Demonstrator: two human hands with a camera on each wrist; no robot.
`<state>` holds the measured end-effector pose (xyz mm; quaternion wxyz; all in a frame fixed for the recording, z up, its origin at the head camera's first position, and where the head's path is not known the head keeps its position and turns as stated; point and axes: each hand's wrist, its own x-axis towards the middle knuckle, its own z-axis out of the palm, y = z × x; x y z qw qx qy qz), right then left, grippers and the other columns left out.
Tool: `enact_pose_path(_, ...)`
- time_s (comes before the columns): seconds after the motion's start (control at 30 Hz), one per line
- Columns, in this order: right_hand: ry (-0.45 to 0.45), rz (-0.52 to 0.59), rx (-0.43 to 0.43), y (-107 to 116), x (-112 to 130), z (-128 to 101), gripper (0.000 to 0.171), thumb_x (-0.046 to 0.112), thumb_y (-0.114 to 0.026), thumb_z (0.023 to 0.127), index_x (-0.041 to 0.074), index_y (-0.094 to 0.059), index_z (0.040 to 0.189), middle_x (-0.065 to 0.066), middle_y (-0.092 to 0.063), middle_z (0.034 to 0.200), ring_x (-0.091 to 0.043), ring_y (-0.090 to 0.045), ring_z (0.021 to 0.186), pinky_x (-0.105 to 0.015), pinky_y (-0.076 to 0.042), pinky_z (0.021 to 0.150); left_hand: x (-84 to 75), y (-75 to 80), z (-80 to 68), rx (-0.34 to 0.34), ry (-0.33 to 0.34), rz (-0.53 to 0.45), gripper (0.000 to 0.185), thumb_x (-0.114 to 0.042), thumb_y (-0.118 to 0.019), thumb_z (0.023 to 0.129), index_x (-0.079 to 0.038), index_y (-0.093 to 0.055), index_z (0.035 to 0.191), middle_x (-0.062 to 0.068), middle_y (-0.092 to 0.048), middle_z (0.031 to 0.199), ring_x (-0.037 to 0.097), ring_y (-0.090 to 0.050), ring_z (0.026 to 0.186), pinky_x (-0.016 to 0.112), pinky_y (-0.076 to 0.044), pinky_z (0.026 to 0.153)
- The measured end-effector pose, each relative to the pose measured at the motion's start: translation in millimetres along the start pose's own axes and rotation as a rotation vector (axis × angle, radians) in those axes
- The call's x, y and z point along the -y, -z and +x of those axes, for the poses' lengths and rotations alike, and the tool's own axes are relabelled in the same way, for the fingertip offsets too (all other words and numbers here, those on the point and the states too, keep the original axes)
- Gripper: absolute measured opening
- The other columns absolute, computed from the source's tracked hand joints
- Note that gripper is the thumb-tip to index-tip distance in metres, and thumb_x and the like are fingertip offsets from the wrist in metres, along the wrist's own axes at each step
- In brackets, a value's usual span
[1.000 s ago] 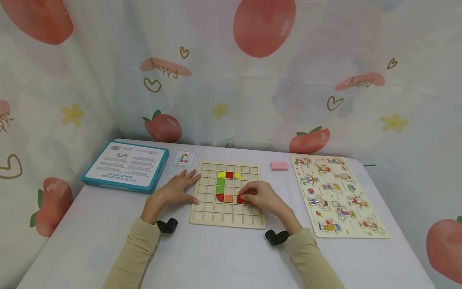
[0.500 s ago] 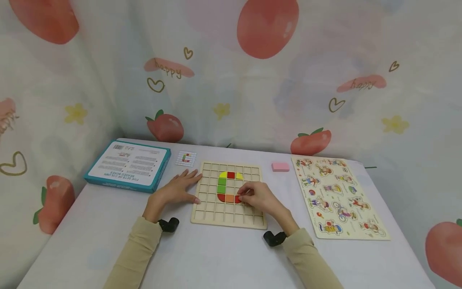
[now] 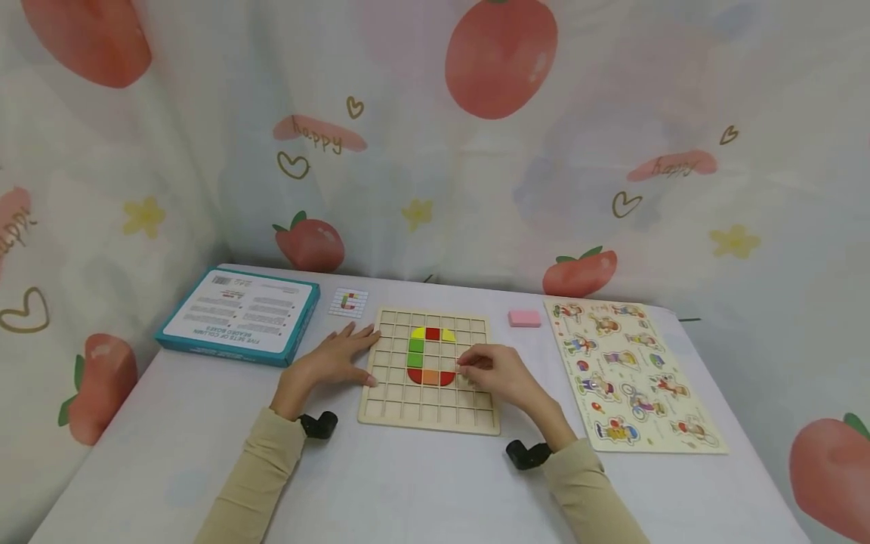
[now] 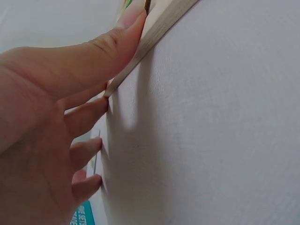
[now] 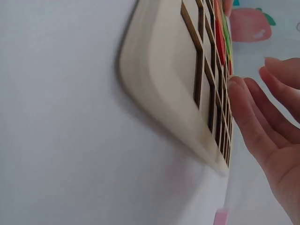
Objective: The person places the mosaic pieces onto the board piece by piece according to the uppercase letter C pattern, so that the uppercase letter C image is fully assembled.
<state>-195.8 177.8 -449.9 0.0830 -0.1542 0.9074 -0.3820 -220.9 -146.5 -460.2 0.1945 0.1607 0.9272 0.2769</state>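
Note:
A wooden grid board [image 3: 421,412] lies flat on the white table. Coloured tiles in its cells form a C: yellow and red on top, green tiles [image 3: 415,352] down the left, red and orange along the bottom. My left hand [image 3: 336,359] rests flat against the board's left edge, with the thumb [image 4: 126,28] pressed on the rim [image 4: 161,23]. My right hand [image 3: 489,370] hovers over the board just right of the bottom red tile [image 3: 446,378]. Its fingers [image 5: 255,124] are relaxed and hold nothing, beside the board's edge [image 5: 173,84].
A teal box [image 3: 239,313] lies at the back left, with a small pattern card [image 3: 348,301] next to it. A pink block [image 3: 525,318] sits behind the board's right corner. A character puzzle board [image 3: 628,372] lies on the right. A printed curtain closes off the back.
My right hand has let go of the red tile, which now lies in the bottom row, and has drawn slightly to the right. The left hand has stayed put.

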Motion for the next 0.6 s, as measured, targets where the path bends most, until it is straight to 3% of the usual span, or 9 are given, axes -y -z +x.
enact_pose_path(0.27, -0.004, -0.047, -0.072, 16.1, -15.1, -4.5, 0.012, 0.014, -0.073, 0.095, 0.008, -0.077, 0.105, -0.002, -0.076, 0.1, -0.015, -0.069, 0.088, -0.028, -0.058, 0.08, -3.8, 1.2, 5.6, -0.001, 0.018, -0.01, 0.094, -0.035, -0.085, 0.084, -0.015, -0.036, 0.161, 0.01, -0.023, 0.171, 0.042, -0.004, 0.16, 0.062, -0.005, 0.128)
enact_pose_path(0.4, 0.066, -0.095, -0.123, 21.3, -20.3, -6.2, 0.013, 0.011, -0.072, 0.096, 0.006, -0.076, 0.107, -0.007, -0.077, 0.105, -0.024, -0.071, 0.094, -0.039, -0.06, 0.086, -2.0, 2.6, 7.4, -0.002, 0.011, 0.029, 0.088, -0.037, -0.081, 0.088, -0.015, -0.036, 0.161, 0.011, -0.025, 0.171, 0.042, -0.006, 0.16, 0.062, -0.005, 0.128)
enact_pose_path(0.5, 0.129, -0.172, -0.171, 27.5, -24.4, -7.6, 0.021, 0.01, -0.072, 0.095, 0.004, -0.074, 0.115, -0.014, -0.074, 0.119, -0.034, -0.069, 0.113, -0.052, -0.055, 0.1, -0.5, 6.6, 10.4, -0.083, -0.031, 0.119, 0.078, -0.037, -0.076, 0.092, -0.012, -0.042, 0.158, 0.012, -0.03, 0.169, 0.043, -0.012, 0.159, 0.063, -0.005, 0.128)
enact_pose_path(0.6, 0.176, -0.275, -0.201, 35.6, -27.4, -8.5, 0.034, 0.013, -0.074, 0.094, 0.004, -0.071, 0.127, -0.021, -0.064, 0.139, -0.043, -0.056, 0.134, -0.06, -0.043, 0.113, 1.6, 13.1, 12.4, -0.235, -0.07, 0.211, 0.071, -0.036, -0.074, 0.094, -0.009, -0.048, 0.154, 0.014, -0.035, 0.166, 0.044, -0.016, 0.157, 0.067, -0.006, 0.126)
